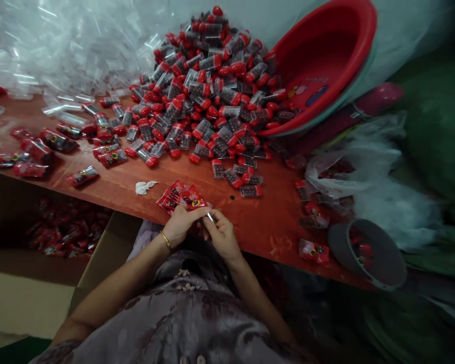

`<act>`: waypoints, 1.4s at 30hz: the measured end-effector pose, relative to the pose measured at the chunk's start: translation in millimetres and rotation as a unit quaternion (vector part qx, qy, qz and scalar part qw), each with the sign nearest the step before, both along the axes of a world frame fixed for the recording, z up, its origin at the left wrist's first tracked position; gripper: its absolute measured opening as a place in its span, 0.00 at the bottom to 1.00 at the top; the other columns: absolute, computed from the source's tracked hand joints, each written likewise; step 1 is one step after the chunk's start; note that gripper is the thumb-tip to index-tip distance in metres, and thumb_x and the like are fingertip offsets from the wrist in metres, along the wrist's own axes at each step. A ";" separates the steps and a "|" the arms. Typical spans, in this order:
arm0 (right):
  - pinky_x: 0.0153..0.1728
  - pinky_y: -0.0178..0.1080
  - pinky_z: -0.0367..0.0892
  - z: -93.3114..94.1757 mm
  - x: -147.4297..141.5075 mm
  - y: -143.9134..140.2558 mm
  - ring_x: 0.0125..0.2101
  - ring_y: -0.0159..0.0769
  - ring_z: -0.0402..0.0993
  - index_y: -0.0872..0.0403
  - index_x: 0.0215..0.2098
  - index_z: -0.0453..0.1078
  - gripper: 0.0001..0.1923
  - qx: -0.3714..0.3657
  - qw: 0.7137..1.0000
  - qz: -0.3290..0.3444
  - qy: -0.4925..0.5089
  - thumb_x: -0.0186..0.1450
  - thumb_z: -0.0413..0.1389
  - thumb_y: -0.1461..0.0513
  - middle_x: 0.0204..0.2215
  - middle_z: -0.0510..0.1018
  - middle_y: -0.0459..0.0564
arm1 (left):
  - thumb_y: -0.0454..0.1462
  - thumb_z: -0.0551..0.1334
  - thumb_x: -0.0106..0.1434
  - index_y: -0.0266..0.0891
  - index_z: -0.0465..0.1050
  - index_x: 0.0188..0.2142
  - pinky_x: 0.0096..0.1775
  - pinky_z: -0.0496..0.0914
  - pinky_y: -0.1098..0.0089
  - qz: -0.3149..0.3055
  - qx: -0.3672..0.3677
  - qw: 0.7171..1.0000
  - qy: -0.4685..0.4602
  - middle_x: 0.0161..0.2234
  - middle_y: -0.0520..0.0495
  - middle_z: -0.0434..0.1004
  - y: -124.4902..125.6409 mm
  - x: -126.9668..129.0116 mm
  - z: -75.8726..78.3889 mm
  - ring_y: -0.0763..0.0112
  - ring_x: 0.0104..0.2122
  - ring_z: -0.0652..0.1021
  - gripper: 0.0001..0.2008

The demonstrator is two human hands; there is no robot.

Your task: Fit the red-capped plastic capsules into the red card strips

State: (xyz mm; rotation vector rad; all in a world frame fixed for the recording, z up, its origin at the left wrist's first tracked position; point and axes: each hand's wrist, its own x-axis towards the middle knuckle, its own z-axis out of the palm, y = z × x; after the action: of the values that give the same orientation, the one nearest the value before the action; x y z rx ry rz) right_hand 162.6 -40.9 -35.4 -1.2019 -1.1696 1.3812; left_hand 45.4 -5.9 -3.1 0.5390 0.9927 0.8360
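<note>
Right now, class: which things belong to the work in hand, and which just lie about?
In hand: left hand, right hand, red printed wrappers, heap of red-capped tubes.
Lying about: red basin, grey bowl, cardboard box, white scrap.

1. Small packing workshop, prob. home-run: a heap of red-capped vials (208,91) spills from a tipped red plastic basin (326,55), well beyond the fingers.
2. Wooden worktable (136,184); printed red wrappers (182,196) just beyond the fingertips.
3. Clear sleeves (60,45) piled far back-left.
4. Cardboard box (60,232) w/ finished packs, down left of the fingers.
</note>
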 end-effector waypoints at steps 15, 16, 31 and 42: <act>0.15 0.31 0.60 9.5 -8.0 9.5 0.12 0.26 0.64 0.53 0.26 0.66 0.15 -0.014 1.000 -0.007 -0.017 0.57 0.58 0.50 0.18 0.74 0.42 | 0.52 0.67 0.47 0.31 0.75 0.37 0.15 0.61 0.75 0.010 0.031 0.998 -0.056 0.17 0.56 0.66 -11.2 -2.4 -4.1 0.78 0.13 0.67 0.26; 0.15 0.30 0.60 9.0 -10.5 13.2 0.12 0.26 0.64 0.53 0.23 0.65 0.16 -0.007 1.000 -0.009 -0.020 0.56 0.59 0.50 0.17 0.72 0.41 | 0.51 0.68 0.48 0.32 0.75 0.37 0.17 0.63 0.75 0.018 0.027 0.997 -0.070 0.18 0.55 0.67 -10.2 -6.1 -3.8 0.78 0.15 0.68 0.26; 0.44 0.45 0.63 -2.4 41.0 69.6 0.41 0.44 0.70 0.59 0.44 0.70 0.20 0.219 0.774 -0.212 -0.555 0.67 0.45 0.53 0.41 0.76 0.61 | 0.40 0.53 0.66 0.40 0.73 0.31 0.37 0.74 0.70 0.291 -0.079 0.952 -0.045 0.27 0.50 0.80 29.7 -134.4 11.4 0.72 0.30 0.80 0.12; 0.54 0.53 0.58 -43.9 81.0 36.5 0.57 0.50 0.59 0.59 0.51 0.65 0.22 0.220 0.748 -0.179 -0.601 0.66 0.47 0.53 0.53 0.69 0.63 | 0.43 0.69 0.49 0.42 0.78 0.36 0.57 0.58 0.52 0.115 0.310 0.824 0.461 0.46 0.42 0.77 32.5 -66.2 -11.7 0.52 0.53 0.71 0.14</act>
State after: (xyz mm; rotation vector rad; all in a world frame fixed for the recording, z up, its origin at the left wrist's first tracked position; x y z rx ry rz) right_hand 243.6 -4.3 -79.3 -1.8496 -1.8109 -0.1659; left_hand -20.8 26.6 -14.8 1.5028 1.6942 1.1460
